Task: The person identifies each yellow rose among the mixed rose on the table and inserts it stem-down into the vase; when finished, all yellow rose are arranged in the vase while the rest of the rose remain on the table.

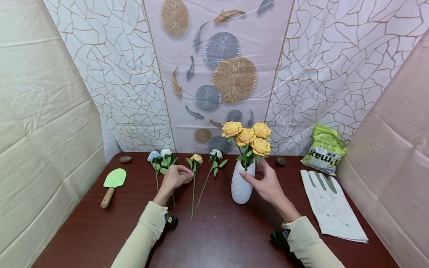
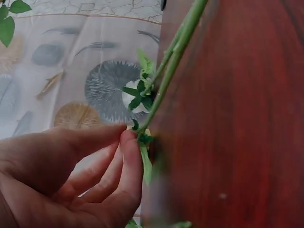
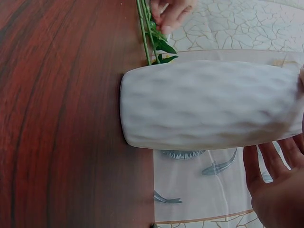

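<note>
My left hand is at a single yellow rose lying on the table, thumb and fingertip pinching it at the leaves just below the bloom. The left wrist view shows its green stem running up and away from the fingertips. My right hand grips the upper part of a white textured vase, thumb in front and the other fingers behind. The vase stands upright, with several yellow roses in it.
A blue rose and a white rose lie left; another white rose lies nearer the vase. Around them are a green trowel, two stones, a green-and-white bag and white gloves. Patterned cloth hangs behind.
</note>
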The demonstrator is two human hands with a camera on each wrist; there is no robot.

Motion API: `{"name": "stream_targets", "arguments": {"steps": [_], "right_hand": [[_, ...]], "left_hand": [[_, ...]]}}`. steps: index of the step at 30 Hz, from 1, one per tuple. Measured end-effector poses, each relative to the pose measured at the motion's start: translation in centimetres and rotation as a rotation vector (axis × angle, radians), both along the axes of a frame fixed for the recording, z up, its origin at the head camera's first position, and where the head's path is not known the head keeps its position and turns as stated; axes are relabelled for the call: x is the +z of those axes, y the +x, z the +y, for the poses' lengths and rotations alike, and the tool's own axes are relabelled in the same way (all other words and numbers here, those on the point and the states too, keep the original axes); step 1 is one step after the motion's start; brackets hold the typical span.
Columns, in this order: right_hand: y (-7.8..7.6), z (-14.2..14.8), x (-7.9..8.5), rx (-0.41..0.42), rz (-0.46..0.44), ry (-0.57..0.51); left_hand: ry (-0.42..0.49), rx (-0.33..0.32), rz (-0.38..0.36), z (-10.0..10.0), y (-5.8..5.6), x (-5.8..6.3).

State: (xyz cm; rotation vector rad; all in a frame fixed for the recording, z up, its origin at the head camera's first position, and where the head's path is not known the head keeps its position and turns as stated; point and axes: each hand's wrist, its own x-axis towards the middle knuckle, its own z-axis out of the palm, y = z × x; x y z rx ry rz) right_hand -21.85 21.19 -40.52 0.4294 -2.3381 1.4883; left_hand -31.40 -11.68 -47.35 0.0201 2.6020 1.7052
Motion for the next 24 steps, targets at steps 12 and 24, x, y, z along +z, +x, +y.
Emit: {"name": "stream_targets", "arguments": {"steps": [12, 24], "right_hand": [[0.0, 0.1, 0.1, 0.008, 0.002, -0.001], [0.1, 0.1, 0.1, 0.016, 0.003, -0.009]], "left_hand": [[-0.038, -0.072, -0.138, 0.5, 0.3, -0.4], [0.093, -0.053, -0.031, 0.7, 0.2, 1.1]]}}
